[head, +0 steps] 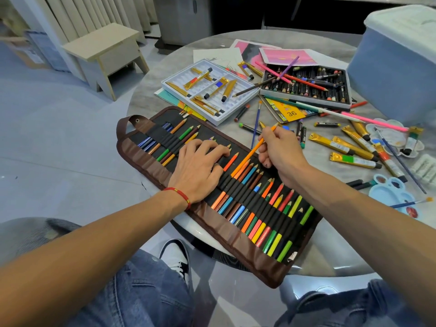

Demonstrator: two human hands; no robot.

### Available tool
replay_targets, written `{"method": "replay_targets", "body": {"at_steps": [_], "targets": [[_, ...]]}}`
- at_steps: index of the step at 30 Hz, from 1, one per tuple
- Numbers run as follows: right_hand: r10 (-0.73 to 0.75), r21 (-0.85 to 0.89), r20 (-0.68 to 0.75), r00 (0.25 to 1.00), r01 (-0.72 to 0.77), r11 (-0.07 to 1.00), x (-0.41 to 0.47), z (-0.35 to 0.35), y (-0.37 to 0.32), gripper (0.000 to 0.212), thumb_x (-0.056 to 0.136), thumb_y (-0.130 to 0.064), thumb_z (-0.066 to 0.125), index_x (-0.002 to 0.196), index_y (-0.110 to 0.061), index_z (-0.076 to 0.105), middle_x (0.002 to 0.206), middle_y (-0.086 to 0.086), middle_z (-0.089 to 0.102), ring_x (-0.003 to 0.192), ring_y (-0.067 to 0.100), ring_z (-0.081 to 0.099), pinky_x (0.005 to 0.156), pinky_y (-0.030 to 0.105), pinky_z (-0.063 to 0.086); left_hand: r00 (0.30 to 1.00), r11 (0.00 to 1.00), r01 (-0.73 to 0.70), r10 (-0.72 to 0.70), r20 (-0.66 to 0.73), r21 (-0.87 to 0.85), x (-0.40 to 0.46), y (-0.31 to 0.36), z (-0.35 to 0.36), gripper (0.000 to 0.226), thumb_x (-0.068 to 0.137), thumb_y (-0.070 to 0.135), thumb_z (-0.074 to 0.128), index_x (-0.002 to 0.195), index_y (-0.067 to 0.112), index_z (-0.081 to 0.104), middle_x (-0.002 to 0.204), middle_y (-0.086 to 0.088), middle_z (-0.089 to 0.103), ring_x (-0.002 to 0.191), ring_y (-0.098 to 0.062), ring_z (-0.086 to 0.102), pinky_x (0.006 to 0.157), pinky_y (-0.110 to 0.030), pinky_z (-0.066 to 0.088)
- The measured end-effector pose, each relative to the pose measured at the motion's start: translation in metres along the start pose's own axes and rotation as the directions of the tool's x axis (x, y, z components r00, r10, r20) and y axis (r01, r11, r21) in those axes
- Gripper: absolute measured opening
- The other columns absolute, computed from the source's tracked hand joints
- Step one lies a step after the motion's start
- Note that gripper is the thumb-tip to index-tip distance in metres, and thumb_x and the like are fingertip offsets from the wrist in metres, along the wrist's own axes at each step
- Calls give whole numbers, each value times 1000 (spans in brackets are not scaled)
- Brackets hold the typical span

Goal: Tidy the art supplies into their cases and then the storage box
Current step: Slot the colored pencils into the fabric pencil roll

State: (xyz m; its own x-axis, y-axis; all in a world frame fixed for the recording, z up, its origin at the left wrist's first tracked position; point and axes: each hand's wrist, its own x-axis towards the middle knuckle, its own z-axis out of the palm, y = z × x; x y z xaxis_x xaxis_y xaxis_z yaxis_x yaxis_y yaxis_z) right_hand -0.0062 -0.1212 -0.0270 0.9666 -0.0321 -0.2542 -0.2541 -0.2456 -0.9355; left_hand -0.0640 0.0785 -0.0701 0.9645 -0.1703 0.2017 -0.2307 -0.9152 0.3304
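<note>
While the right hand (pixel 279 147) pinches the orange pencil (pixel 253 151) at the unrolled brown fabric pencil roll (pixel 165 175) on the round grey counter (pixel 151 100), and the flat left hand (pixel 198 168) presses neighbouring pencils, a misaimed end may snag the elastic loop.

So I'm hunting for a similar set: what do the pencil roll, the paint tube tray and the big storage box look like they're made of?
The pencil roll looks like brown woven fabric with black elastic loops: stitched edges, soft folds, matte. The paint tube tray seems thin moulded white plastic, with glossy ribbed slots. The storage box looks like translucent bluish plastic, slightly frosted, with a paler lid.
</note>
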Motion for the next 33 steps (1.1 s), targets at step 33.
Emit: {"method": "replay_targets", "body": {"at_steps": [33], "targets": [[-180,-597,52,982,175,783,-5,-13,1,28,94,-29,49,119,-19,55,89,9,68,84,33,64,76,47,55,1000,1000,-1,1,0,25,1,1,1,37,91,34,33,123,35,51,132,8,50,126,-23,38,102,-45,32]]}}
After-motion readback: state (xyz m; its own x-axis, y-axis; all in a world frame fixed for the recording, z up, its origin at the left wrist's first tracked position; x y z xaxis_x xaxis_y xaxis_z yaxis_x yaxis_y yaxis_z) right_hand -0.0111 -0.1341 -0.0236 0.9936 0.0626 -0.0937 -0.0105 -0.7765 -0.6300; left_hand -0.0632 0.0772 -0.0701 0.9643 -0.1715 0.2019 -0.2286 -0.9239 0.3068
